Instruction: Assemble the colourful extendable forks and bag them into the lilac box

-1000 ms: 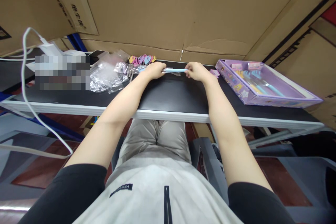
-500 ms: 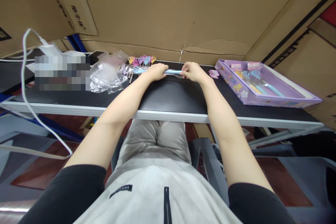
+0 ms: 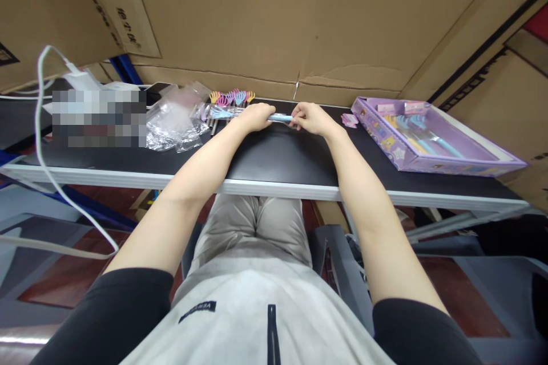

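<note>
A light blue back scratcher [image 3: 280, 118] lies level across the middle of the table, with clear plastic film around it. My left hand [image 3: 257, 117] is closed round its middle, and the clawed blue head sticks out to the left. The fingertips of my right hand [image 3: 311, 118] pinch the right end of the handle and the film there. Just behind the blue claw, several more back scratchers [image 3: 233, 97] with yellow, pink, purple and blue heads lie at the back of the table.
Crumpled clear plastic bags [image 3: 175, 125] lie left of my hands, near a white cable [image 3: 39, 108] and a blurred patch. On the right, small pink cards [image 3: 350, 120] sit beside a purple display box [image 3: 402, 159] holding several back scratchers. A cardboard wall [image 3: 265, 23] rises behind the table.
The blue back scratcher has slid a little to the left through my left hand. My right fingers have shifted slightly left with its end.
</note>
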The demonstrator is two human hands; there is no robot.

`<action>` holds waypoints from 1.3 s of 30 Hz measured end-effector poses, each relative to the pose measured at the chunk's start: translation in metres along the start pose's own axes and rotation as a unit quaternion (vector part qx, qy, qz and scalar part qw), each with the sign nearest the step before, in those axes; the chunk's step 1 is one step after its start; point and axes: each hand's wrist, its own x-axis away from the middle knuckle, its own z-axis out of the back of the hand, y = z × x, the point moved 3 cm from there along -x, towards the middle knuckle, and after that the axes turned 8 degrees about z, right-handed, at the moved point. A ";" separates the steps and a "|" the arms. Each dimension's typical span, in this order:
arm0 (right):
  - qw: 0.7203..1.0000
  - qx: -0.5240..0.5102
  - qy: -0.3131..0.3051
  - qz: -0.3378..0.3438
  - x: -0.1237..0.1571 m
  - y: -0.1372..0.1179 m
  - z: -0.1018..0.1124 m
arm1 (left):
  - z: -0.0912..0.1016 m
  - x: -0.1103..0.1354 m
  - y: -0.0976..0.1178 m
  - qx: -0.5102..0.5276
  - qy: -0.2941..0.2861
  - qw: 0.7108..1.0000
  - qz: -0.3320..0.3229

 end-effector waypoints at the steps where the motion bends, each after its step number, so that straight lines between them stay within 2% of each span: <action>1: 1.000 -0.001 -0.001 -0.001 0.000 -0.001 0.000 | 0.001 0.001 0.001 -0.002 -0.002 1.000 -0.002; 12: 1.000 -0.010 -0.001 -0.024 0.006 -0.018 0.002 | 0.005 0.004 0.004 -0.021 -0.012 1.000 -0.004; 23: 0.998 -0.048 -0.025 -0.036 0.005 -0.015 0.000 | 0.001 0.003 0.006 -0.030 -0.011 0.999 -0.023; 33: 0.989 -0.069 -0.118 -0.057 0.015 -0.035 0.000 | -0.016 -0.007 0.009 -0.032 0.073 0.991 -0.106; 39: 0.980 -0.089 -0.168 -0.056 0.016 -0.038 -0.006 | -0.024 -0.011 0.015 -0.016 0.100 0.982 -0.160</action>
